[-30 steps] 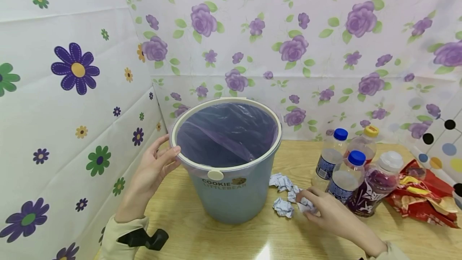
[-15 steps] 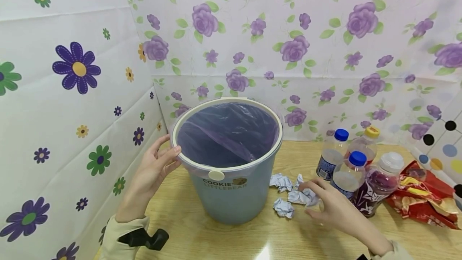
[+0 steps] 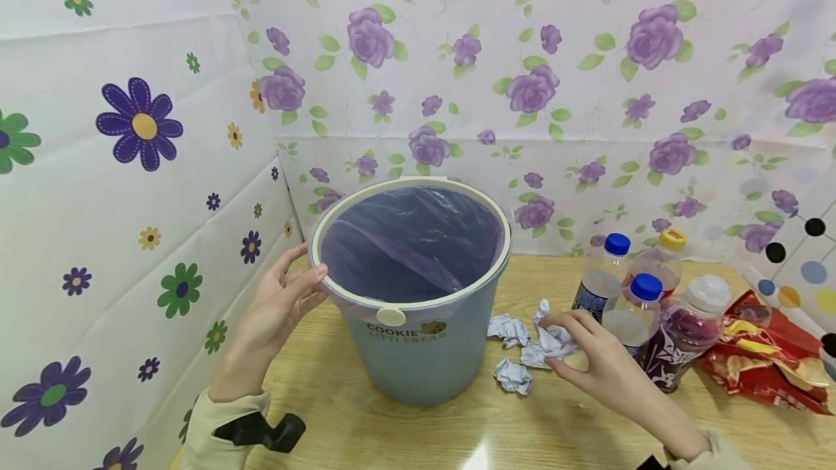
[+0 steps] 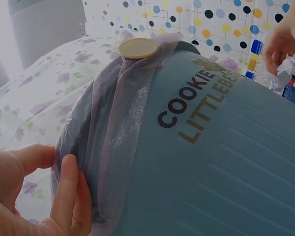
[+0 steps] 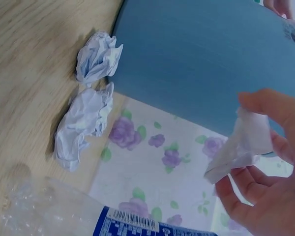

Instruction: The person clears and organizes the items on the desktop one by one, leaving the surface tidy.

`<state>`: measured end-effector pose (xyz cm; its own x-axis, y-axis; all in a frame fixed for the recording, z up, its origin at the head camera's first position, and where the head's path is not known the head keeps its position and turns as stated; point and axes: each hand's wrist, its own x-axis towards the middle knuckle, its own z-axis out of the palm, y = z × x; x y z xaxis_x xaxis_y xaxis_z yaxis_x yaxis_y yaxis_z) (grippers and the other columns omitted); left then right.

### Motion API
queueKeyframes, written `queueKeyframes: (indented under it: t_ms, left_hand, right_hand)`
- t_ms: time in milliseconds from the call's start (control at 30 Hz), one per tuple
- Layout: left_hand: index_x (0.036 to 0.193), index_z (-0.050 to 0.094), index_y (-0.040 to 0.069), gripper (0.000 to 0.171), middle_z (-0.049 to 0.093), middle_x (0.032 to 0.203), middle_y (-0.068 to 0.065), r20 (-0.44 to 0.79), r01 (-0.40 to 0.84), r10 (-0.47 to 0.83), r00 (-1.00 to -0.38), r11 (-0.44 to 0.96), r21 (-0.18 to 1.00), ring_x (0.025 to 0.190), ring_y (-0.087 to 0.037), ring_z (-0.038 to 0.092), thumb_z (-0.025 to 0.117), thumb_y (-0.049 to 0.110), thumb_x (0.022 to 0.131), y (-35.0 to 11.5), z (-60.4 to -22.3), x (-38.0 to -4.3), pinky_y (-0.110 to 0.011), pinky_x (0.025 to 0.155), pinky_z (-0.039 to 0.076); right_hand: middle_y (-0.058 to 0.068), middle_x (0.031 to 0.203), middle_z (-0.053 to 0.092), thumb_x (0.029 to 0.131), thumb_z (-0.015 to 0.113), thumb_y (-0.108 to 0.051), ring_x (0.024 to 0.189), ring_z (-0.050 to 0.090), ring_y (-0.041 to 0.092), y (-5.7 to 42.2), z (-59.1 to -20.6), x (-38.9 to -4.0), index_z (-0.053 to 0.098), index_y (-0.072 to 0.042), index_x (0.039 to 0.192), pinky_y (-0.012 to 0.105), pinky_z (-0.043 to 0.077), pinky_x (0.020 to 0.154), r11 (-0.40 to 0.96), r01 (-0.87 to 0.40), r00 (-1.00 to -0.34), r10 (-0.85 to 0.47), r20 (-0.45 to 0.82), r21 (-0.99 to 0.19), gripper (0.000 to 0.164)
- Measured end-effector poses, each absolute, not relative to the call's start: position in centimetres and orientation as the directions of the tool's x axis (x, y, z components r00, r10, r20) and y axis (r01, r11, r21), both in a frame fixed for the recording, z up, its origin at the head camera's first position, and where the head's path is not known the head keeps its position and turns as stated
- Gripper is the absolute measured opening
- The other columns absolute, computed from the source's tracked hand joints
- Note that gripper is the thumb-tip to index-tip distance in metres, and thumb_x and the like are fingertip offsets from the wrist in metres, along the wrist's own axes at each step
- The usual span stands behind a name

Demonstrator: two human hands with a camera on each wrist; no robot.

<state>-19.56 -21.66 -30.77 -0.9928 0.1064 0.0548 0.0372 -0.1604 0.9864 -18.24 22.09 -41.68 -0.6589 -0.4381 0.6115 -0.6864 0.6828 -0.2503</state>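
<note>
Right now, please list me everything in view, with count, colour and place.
bin: 1, blue, centre
liner: 1, translucent purple, inside bin
crumpled papers: at least 3, white, right of bin
bottles: 4, caps blue, blue, yellow, white, right of papers
snack bag: 1, red, far right
table: 1, light wood, below
patterned sheets: 3, white, back and sides
wrist straps: 2, black, cuffs
sleeves: 2, beige, lower edge
left hand: 1, bare, gripping bin rim
right hand: 1, bare, pinching one paper

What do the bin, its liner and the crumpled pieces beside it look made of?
Bin: likely plastic, smooth blue-grey with a soft sheen and faint moulded ridges. Liner: probably thin plastic film, see-through purple with shiny wrinkles. Crumpled pieces: apparently paper, matte white, holding sharp creases.
</note>
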Motion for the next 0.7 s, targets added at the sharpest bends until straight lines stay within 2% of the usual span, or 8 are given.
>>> queueKeyframes:
  t_ms: [167,300,533,700]
  left_hand:
    - [0.152,0.015,0.006,0.071,0.069,0.088,0.008,0.049,0.03,0.105,-0.993,-0.168,0.985,0.078,-0.003,0.064,0.057,0.01,0.095,-21.67,-30.85,-19.54,-0.016,0.079,0.054]
    - [0.152,0.015,0.007,0.07,0.068,0.087,0.008,0.05,0.031,0.107,-0.993,-0.174,0.984,0.077,-0.003,0.063,0.056,0.01,0.095,-21.67,-30.86,-19.53,-0.016,0.078,0.054]
    - [0.152,0.014,0.007,0.071,0.067,0.087,0.007,0.042,0.023,0.104,-0.994,-0.182,0.983,0.075,-0.003,0.063,0.056,0.01,0.095,-21.7,-30.88,-19.51,-0.016,0.077,0.054]
    - [0.152,0.014,0.007,0.071,0.067,0.088,0.006,0.04,0.018,0.114,-0.993,-0.193,0.981,0.075,-0.003,0.062,0.056,0.01,0.095,-21.68,-30.88,-19.61,-0.015,0.077,0.054]
  right_hand:
    - [-0.007,0.118,0.054,0.074,0.081,-0.01,0.093,0.051,-0.001,21.78,-41.69,-18.2,0.052,-0.02,0.129,0.015,0.046,0.071,0.659,-0.688,-0.674,-0.426,0.603,-0.304,0.063]
    - [-0.005,0.118,0.055,0.073,0.081,-0.006,0.094,0.051,-0.001,21.68,-41.78,-18.2,0.053,-0.018,0.129,0.01,0.043,0.073,0.641,-0.703,-0.656,-0.417,0.629,-0.309,0.065]
    - [-0.002,0.117,0.057,0.072,0.08,-0.003,0.085,0.045,-0.002,21.59,-41.43,-18.03,0.053,-0.014,0.13,0.011,0.041,0.073,0.624,-0.707,-0.649,-0.383,0.658,-0.333,0.066]
    - [-0.001,0.117,0.057,0.071,0.08,-0.003,0.084,0.046,-0.001,21.58,-41.14,-17.96,0.053,-0.011,0.13,0.01,0.041,0.071,0.615,-0.71,-0.642,-0.364,0.675,-0.344,0.066]
